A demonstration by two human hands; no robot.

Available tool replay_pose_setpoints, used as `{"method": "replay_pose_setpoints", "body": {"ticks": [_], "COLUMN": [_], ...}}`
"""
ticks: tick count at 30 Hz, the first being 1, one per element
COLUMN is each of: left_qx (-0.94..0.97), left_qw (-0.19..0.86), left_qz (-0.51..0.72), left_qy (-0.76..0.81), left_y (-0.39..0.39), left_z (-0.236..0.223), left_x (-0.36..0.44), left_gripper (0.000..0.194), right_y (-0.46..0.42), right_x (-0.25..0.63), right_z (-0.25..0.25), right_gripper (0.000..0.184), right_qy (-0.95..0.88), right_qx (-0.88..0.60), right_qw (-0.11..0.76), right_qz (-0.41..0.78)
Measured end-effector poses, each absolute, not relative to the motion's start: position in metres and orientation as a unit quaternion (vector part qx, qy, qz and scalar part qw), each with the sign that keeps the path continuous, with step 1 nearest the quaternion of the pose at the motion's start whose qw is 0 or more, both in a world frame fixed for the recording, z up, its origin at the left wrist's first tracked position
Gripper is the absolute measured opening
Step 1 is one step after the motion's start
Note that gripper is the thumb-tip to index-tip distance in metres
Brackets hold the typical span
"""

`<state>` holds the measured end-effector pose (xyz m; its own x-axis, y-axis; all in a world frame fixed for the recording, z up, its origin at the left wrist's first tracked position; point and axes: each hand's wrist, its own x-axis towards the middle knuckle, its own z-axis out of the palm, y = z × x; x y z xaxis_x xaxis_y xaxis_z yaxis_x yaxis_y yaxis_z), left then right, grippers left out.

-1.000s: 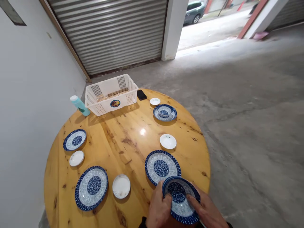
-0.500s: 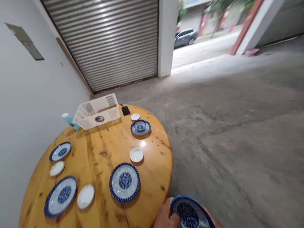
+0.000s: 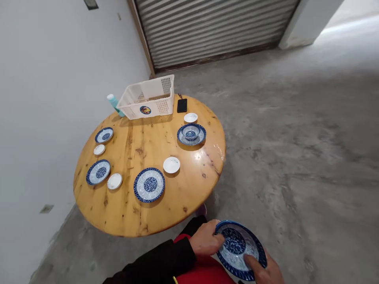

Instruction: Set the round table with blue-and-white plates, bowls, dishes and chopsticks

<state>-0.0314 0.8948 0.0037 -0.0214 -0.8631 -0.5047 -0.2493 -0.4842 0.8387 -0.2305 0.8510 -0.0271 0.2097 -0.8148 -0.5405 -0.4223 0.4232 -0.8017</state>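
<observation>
Blue-and-white bowl (image 3: 237, 249) sits at the lower right of the head view, held in both my hands beyond the near edge of the tabletop, over the concrete floor (image 3: 284, 165). My grip is clamped on it from two sides: my left hand (image 3: 205, 238) hooks over the rim, and my right hand (image 3: 262, 268) presses its fingers inside the bowl. A red garment (image 3: 204, 264) and a black sleeve (image 3: 156, 258) run along the bottom edge.

On the round wooden tabletop (image 3: 127, 209), one blue-rimmed plate (image 3: 180, 136) at upper middle carries a small bowl (image 3: 191, 132), with a white saucer (image 3: 190, 117) just beyond it. Three more plates lie flat without bowls, each near its own saucer; the closest plate (image 3: 149, 184) is at lower middle. At the far edge stand a white plastic basket (image 3: 145, 98), a teal bottle (image 3: 114, 104) just left of it, and a black phone (image 3: 182, 105) just right of it.
</observation>
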Motion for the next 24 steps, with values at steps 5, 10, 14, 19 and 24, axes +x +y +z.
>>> {"method": "replay_pose_setpoints", "body": {"ticks": [5, 10, 14, 19, 24], "left_qx": [0.709, 0.731, 0.747, 0.756, 0.803], "left_qw": [0.269, 0.290, 0.320, 0.388, 0.374], "left_qz": [-0.506, -0.491, -0.478, -0.424, -0.360], "left_qy": [-0.410, -0.374, -0.333, -0.312, -0.293], "left_y": [0.839, 0.775, 0.737, 0.707, 0.685], "left_z": [0.011, 0.031, 0.043, 0.049, 0.068], "left_x": [-0.021, -0.003, 0.016, 0.046, 0.079], "left_gripper": [0.019, 0.024, 0.033, 0.036, 0.035], "right_y": [0.780, 0.698, 0.637, 0.581, 0.536], "right_x": [-0.208, -0.181, -0.146, -0.094, -0.040], "right_z": [-0.014, 0.004, 0.025, 0.043, 0.051], "right_gripper": [0.047, 0.051, 0.048, 0.044, 0.041], "right_qy": [0.573, 0.560, 0.539, 0.488, 0.402], "right_qx": [-0.557, -0.604, -0.629, -0.659, -0.703], "right_qw": [0.585, 0.558, 0.556, 0.569, 0.585], "right_qz": [-0.138, -0.099, -0.069, -0.063, -0.046]}}
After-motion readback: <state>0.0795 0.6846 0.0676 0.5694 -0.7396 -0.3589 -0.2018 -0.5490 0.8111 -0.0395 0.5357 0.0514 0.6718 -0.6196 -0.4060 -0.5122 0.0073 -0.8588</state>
